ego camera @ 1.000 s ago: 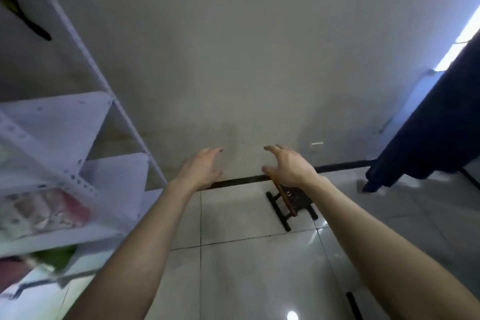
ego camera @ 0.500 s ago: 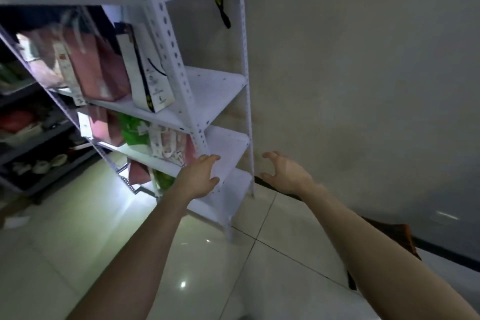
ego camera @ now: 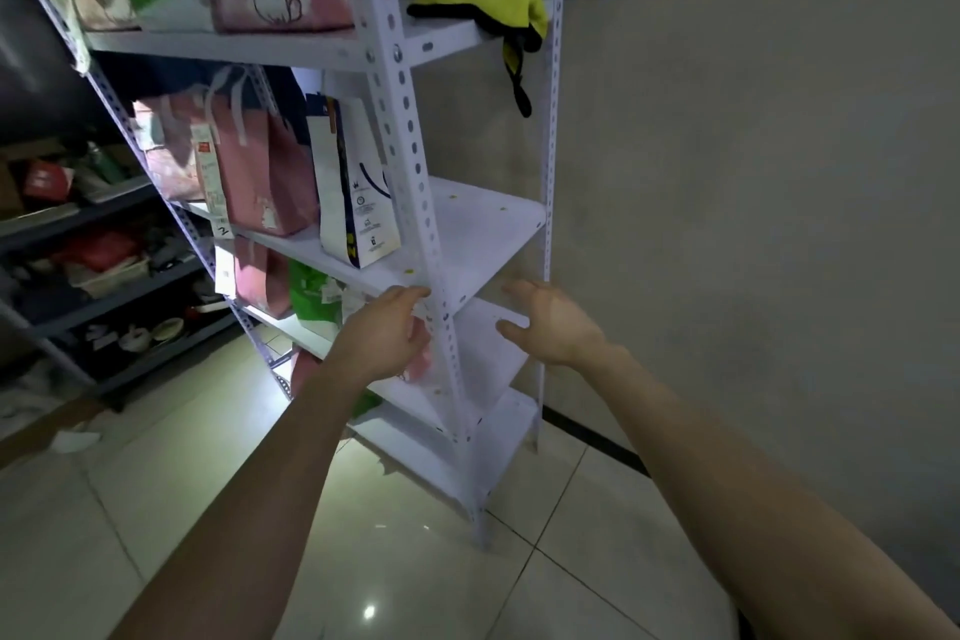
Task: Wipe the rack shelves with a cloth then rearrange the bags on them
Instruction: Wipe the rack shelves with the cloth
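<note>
Rack [ego camera: 396,120] with cloth [ego camera: 483,1] on it.
Your left hand [ego camera: 387,335] and right hand [ego camera: 551,327] hover before it, relaxed, empty.

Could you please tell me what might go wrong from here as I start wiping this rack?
The cloth sits at an upper shelf's edge with one end hanging off; a knock to the rack might drop it. The white bag stands upright next to the bare shelf end; wiping there could tip it. The left hand is close by the perforated post and could scrape on it.
</note>
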A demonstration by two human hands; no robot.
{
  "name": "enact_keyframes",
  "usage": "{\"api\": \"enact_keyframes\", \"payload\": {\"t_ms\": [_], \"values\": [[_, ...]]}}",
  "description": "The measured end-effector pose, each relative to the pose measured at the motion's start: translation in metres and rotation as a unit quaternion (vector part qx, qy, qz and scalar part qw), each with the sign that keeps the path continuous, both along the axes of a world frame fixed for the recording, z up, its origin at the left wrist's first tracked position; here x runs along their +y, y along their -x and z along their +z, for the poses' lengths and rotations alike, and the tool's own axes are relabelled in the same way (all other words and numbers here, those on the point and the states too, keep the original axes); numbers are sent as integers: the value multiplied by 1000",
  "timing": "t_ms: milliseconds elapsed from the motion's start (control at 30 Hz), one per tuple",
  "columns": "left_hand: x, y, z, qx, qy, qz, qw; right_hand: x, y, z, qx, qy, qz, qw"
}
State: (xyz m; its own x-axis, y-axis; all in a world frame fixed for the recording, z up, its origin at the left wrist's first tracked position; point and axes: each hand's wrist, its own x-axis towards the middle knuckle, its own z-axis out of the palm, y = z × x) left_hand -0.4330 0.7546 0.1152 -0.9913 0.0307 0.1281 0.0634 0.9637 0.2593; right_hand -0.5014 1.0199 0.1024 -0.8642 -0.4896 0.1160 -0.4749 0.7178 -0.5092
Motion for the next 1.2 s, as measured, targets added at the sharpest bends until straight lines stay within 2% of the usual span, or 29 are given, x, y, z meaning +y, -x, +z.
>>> {"api": "enact_keyframes", "payload": {"t_ms": [233, 433, 633, 767, 933, 1000, 1200], "values": [[-3, 16, 34, 53, -3, 52, 997, -16, 53, 38, 44, 23, 68, 996], [15, 27, 72, 122, -12, 153, 981, -17, 93, 88, 123, 67, 165, 976], [40, 29, 103, 175, -9, 229, 957, 4, 131, 146, 177, 184, 241, 936], [52, 36, 122, 207, 7, 273, 939, 4, 149, 187, 211, 257, 258, 907], [54, 53, 155, 289, 10, 317, 903, -12, 179, 241, 271, 330, 244, 871], [52, 62, 171, 320, 4, 323, 890, -22, 195, 264, 301, 325, 231, 866], [50, 92, 187, 382, -39, 288, 877, -52, 246, 307, 302, 186, 220, 909]]}}
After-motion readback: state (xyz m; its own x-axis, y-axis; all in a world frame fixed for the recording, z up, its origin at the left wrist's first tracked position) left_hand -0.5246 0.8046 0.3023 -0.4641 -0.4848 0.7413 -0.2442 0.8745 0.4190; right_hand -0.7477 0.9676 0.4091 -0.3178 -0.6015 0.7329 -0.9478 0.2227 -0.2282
